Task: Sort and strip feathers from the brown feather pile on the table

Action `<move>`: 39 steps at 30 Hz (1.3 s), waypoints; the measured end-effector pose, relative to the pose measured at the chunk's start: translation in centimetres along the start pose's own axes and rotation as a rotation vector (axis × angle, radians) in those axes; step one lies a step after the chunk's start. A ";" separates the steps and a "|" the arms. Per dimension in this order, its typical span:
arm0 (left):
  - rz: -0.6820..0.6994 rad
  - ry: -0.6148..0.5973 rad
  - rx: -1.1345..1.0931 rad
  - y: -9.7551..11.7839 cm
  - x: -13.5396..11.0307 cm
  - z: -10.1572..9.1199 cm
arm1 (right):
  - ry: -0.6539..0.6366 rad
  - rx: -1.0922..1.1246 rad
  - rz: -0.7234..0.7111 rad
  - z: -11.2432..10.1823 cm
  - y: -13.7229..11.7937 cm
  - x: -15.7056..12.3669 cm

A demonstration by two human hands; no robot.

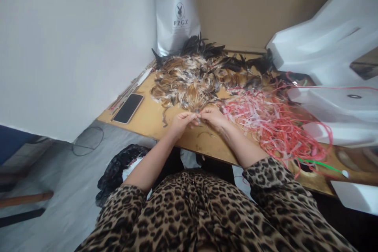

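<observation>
My left hand [183, 123] and my right hand [213, 117] meet at the near side of the table, fingertips pinched together. Between them is the base of a small bunch of brown feathers [195, 96], whose tips fan away from me. Its exact base is covered by my fingers. Directly beyond lies a wide heap of brown, cream and black feathers [174, 73]. To the right of my right hand is a tangled pile of red and pink ribbon strips [262, 116].
A phone [128, 108] lies at the table's left [147, 121]. Behind the feathers stands a white printed bag [177, 15] against the wall. White plastic [319, 43] crowds the right side. A black plastic bag [118, 169] sits on the floor below left.
</observation>
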State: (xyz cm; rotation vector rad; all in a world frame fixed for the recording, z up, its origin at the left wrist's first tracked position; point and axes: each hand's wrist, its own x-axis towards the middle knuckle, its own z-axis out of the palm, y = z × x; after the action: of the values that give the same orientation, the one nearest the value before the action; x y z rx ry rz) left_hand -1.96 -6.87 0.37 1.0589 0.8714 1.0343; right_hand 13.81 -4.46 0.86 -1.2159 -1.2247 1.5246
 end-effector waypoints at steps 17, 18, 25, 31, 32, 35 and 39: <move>-0.292 0.118 0.025 -0.4 1.3 -0.1 | -0.020 -0.451 -0.087 -1.6 -1.0 -0.2; -0.290 0.125 0.025 -0.4 1.3 -0.1 | -0.024 -0.458 -0.101 -1.6 -1.0 -0.3; -0.258 0.110 0.188 -0.3 1.2 0.5 | -0.056 -0.532 -0.187 -1.0 -0.3 -0.1; -0.202 0.136 0.373 -0.3 1.1 0.8 | -0.082 -0.497 -0.217 -1.1 -0.3 0.1; -0.209 0.140 0.360 -0.3 1.2 0.7 | -0.078 -0.479 -0.235 -1.4 -0.5 0.1; -0.239 0.135 0.324 -0.1 1.2 0.6 | -0.108 -0.474 -0.280 -2.4 -0.9 0.2; -0.253 0.113 0.323 0.3 1.0 0.7 | -0.214 -0.539 -0.349 -3.2 -0.8 0.2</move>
State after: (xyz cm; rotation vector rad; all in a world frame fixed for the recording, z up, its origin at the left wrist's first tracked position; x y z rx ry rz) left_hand -1.12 -5.99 0.78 1.1297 1.2606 0.7615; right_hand 16.88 -3.48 1.44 -1.0994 -1.9644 1.1168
